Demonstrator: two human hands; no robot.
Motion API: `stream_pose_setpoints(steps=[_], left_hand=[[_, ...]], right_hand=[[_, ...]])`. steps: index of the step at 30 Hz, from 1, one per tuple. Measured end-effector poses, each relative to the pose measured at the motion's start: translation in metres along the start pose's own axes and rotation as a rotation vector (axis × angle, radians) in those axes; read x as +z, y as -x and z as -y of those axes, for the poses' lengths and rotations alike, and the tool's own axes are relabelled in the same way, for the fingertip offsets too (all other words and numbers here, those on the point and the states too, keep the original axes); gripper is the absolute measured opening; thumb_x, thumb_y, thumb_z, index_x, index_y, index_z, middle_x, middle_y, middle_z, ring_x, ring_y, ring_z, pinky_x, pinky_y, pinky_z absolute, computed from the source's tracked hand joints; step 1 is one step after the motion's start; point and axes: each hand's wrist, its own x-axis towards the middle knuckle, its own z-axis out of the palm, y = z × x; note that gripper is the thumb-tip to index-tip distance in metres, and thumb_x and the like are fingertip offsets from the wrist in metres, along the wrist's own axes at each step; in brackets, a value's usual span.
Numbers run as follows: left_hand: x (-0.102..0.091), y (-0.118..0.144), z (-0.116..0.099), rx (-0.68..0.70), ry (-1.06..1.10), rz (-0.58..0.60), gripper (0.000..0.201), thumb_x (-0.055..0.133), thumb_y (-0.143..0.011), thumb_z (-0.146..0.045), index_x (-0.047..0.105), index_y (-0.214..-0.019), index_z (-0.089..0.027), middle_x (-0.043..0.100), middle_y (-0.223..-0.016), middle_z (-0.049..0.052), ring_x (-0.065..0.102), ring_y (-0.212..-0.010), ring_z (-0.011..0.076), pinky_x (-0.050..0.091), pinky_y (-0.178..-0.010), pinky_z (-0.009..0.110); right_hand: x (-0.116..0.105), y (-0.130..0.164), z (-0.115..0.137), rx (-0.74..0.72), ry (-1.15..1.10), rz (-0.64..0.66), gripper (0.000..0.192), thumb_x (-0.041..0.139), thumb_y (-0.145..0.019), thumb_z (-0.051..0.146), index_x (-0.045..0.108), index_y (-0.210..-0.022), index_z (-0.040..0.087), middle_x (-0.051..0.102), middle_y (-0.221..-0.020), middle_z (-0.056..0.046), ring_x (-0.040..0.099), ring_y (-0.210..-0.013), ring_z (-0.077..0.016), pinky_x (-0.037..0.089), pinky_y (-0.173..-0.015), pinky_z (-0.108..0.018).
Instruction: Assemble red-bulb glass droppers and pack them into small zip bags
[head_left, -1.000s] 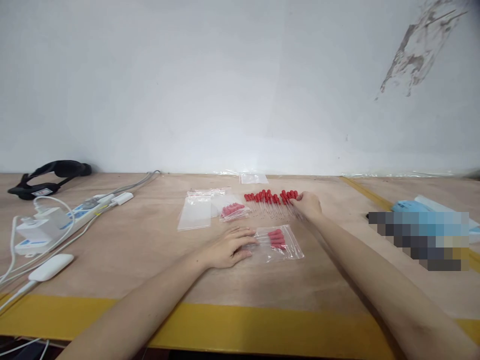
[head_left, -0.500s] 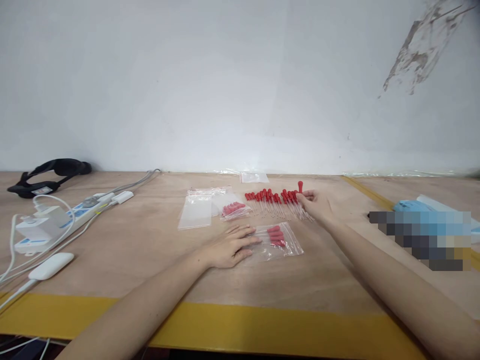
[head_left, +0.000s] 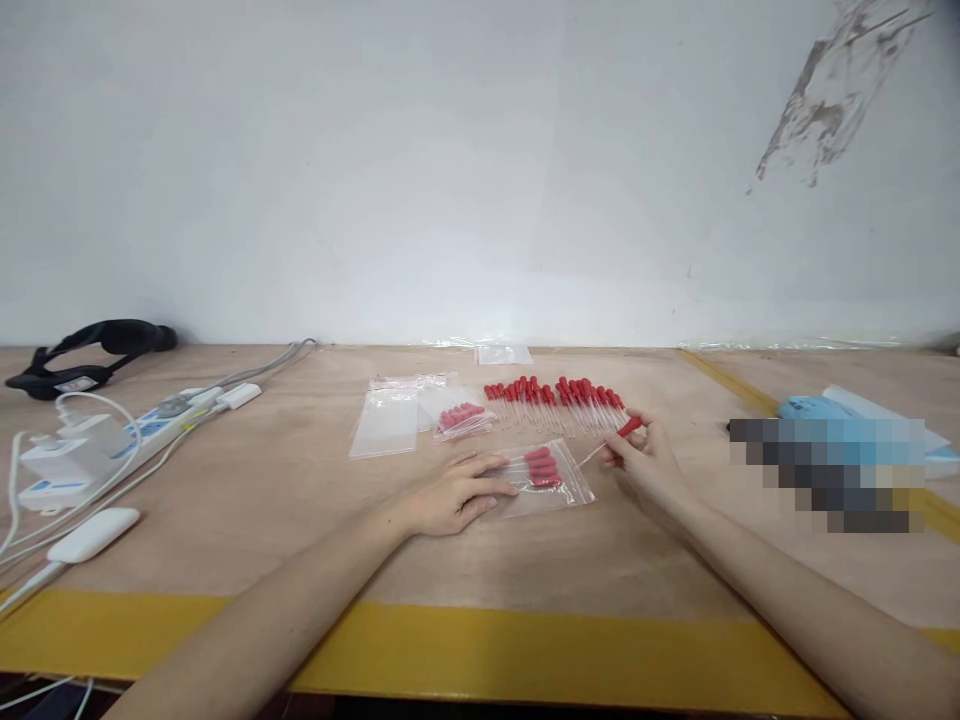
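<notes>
My right hand (head_left: 645, 455) pinches a dropper (head_left: 628, 427) by its red bulb. Its thin clear tube slants down leftward, the tip close to the right end of a clear zip bag (head_left: 574, 490). Inside this bag several red-bulbed droppers (head_left: 541, 467) lie side by side. Across the bag's left part rests my left hand (head_left: 457, 495), fingers stretched out and holding nothing. Behind the bag is a row of loose droppers (head_left: 555, 392), bulbs pointing toward the wall. A filled bag of droppers (head_left: 459, 418) lies left of that row.
Flat clear bags (head_left: 386, 420) lie left of the filled bag, and another (head_left: 504, 355) is by the wall. A power strip (head_left: 161, 425) with cables, a white adapter (head_left: 94, 535) and a black strap (head_left: 94, 355) sit left. Blue packaging (head_left: 814, 408) lies right.
My right hand has come nearer from the loose row, bringing a dropper whose tube now tilts toward the bag's right end. My left hand stays on the bag.
</notes>
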Motion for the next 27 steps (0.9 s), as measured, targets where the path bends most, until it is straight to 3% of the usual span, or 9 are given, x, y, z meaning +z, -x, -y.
stream_pose_setpoints(steps=[4, 13, 19, 24, 27], left_hand=[[-0.001, 0.0, -0.001, 0.0, 0.027, 0.009, 0.033, 0.037, -0.09, -0.028, 0.049, -0.12, -0.031, 0.033, -0.138, 0.0, 0.03, -0.127, 0.0197, 0.025, -0.104, 0.039], [0.0, -0.001, 0.001, -0.001, 0.027, 0.016, 0.035, 0.035, -0.09, -0.03, 0.046, -0.123, -0.031, 0.031, -0.139, -0.001, 0.029, -0.127, 0.0191, 0.024, -0.105, 0.038], [0.0, 0.0, 0.001, -0.008, 0.026, 0.018, 0.036, 0.036, -0.09, -0.03, 0.043, -0.125, -0.032, 0.03, -0.14, -0.001, 0.028, -0.128, 0.0191, 0.024, -0.105, 0.039], [0.0, 0.0, 0.001, -0.008, 0.037, 0.016, 0.037, 0.036, -0.09, -0.029, 0.042, -0.126, -0.031, 0.031, -0.139, 0.0, 0.029, -0.127, 0.0198, 0.025, -0.104, 0.039], [-0.001, 0.0, 0.001, -0.005, 0.049, 0.009, 0.037, 0.037, -0.09, -0.03, 0.042, -0.126, -0.031, 0.031, -0.139, 0.0, 0.029, -0.127, 0.0202, 0.025, -0.104, 0.04]], right_hand=[[-0.004, -0.002, 0.005, -0.04, 0.031, -0.084, 0.068, 0.067, -0.061, 0.041, 0.028, -0.114, 0.024, 0.051, -0.062, 0.008, 0.053, -0.049, -0.0093, 0.048, -0.052, -0.025], [0.009, 0.014, -0.005, 0.143, -0.05, 0.178, 0.054, 0.064, -0.065, 0.042, 0.031, -0.104, 0.026, 0.056, -0.066, 0.005, 0.058, -0.053, -0.012, 0.05, -0.049, -0.025], [0.011, 0.015, -0.005, 0.189, -0.187, 0.108, 0.048, 0.065, -0.065, 0.038, 0.029, -0.094, 0.026, 0.057, -0.065, 0.006, 0.062, -0.056, -0.0134, 0.053, -0.057, -0.029], [0.005, 0.015, 0.004, 0.257, -0.161, 0.21, 0.04, 0.068, -0.063, 0.04, 0.041, -0.087, 0.024, 0.059, -0.065, 0.004, 0.062, -0.06, -0.0135, 0.053, -0.062, -0.03], [-0.003, 0.014, 0.008, 0.253, -0.036, 0.285, 0.037, 0.073, -0.055, 0.04, 0.05, -0.077, 0.02, 0.06, -0.066, 0.002, 0.06, -0.061, -0.0127, 0.051, -0.062, -0.028]])
